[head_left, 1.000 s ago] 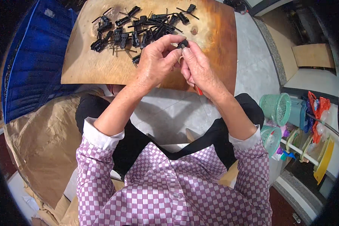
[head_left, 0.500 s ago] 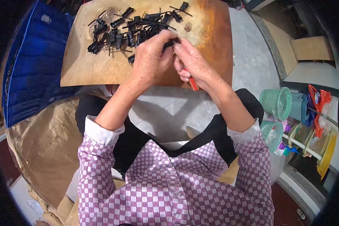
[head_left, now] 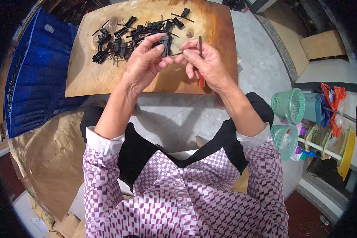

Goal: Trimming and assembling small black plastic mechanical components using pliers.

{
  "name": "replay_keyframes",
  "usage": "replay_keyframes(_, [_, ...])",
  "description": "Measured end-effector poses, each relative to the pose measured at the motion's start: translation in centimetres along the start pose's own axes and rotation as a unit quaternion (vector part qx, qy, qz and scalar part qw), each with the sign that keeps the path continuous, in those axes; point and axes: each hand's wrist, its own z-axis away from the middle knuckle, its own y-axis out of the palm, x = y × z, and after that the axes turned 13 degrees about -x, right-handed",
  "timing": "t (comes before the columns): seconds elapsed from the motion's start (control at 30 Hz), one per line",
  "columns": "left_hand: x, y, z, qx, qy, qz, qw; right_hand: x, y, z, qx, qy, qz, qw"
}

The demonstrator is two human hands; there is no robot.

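Above the near part of the wooden board, my left hand [head_left: 143, 62] pinches a black plastic part [head_left: 165, 45] between thumb and fingers. My right hand [head_left: 207, 65] is closed around a slim tool with a red handle [head_left: 202, 81] and a narrow dark shaft [head_left: 200, 44] that points away from me; its exact kind is unclear. Thumb and forefinger of that hand also pinch a thin dark strip [head_left: 177, 54], which reaches toward the black part. Beyond my hands, several similar black parts with thin strips [head_left: 117, 47] lie in a loose pile.
The wooden board [head_left: 87, 81] lies in front of my knees. A blue fabric container [head_left: 39, 71] stands at the left above crumpled brown paper [head_left: 55, 158]. Green baskets [head_left: 288, 105], a red plastic bag [head_left: 337, 105] and a yellow plastic piece [head_left: 346, 156] are at the right.
My hands have drawn apart, and the black part, the thin strip and the tool's shaft now show between and above the fingers. The view has shifted slightly.
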Motion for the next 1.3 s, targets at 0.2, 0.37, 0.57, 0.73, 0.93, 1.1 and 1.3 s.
replay_keyframes(0.2, [0.5, 0.2, 0.3, 0.064, -0.036, -0.031, 0.997, 0.1, -0.3, -0.5, 0.022, 0.039, -0.048, 0.998])
replay_keyframes(0.37, [0.7, 0.7, 0.7, 0.066, -0.040, -0.076, 0.994, -0.2, -0.6, -0.5, 0.038, 0.065, -0.071, 0.995])
replay_keyframes(0.57, [0.6, 1.2, 1.0, 0.095, 0.050, -0.376, 0.920, -0.7, -1.0, -0.3, 0.037, 0.083, -0.003, 0.996])
replay_keyframes(0.73, [2.9, 0.5, 1.0, 0.074, 0.074, -0.405, 0.908, -2.0, -0.3, 0.1, 0.010, 0.030, 0.098, 0.995])
replay_keyframes(0.93, [2.0, 1.0, 0.3, 0.048, 0.083, -0.304, 0.948, -0.6, -0.1, 0.7, 0.016, 0.076, 0.067, 0.995])
replay_keyframes(1.1, [1.9, 0.8, 0.4, 0.044, 0.093, -0.372, 0.923, -2.0, -0.1, 0.7, 0.035, -0.031, 0.214, 0.976])
replay_keyframes(1.3, [3.1, -0.3, -0.2, 0.033, 0.147, -0.402, 0.903, -3.1, 0.0, 0.4, 0.030, -0.071, 0.241, 0.967])
